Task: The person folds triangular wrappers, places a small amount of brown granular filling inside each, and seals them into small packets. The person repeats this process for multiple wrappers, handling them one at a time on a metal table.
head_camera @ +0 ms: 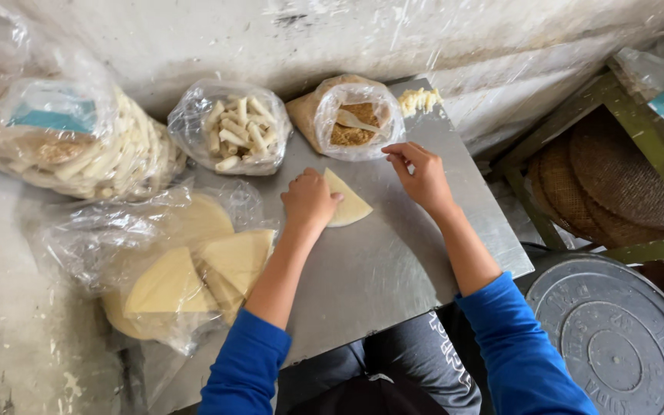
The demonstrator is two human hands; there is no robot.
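The left hand [310, 198] rests knuckles-up on a pale, wedge-shaped dough sheet [347, 204] lying flat on the metal table [393, 269]; its grip is curled narrow, pressing the sheet's near-left edge rather than lifting it. The sheet spreads out from under this grip toward the right, its long axis running from a point at the far end to a rounded edge nearer the body. The right hand [422, 175] hovers just right of the sheet, not touching it, its grip pinched narrow with the fingertips drawn together; whether anything small sits between them cannot be told. So the left hand is the one on the sheet, the right just beside it. Just beyond the right grip stands an open plastic bag of brown crumbly filling [353, 123] with a pale spoon [355, 121] in it. Beyond the left grip sits a bag of rolled white sticks [234, 131]. Left of it, nearer the body, lies a bag of stacked wedge sheets [194, 273].
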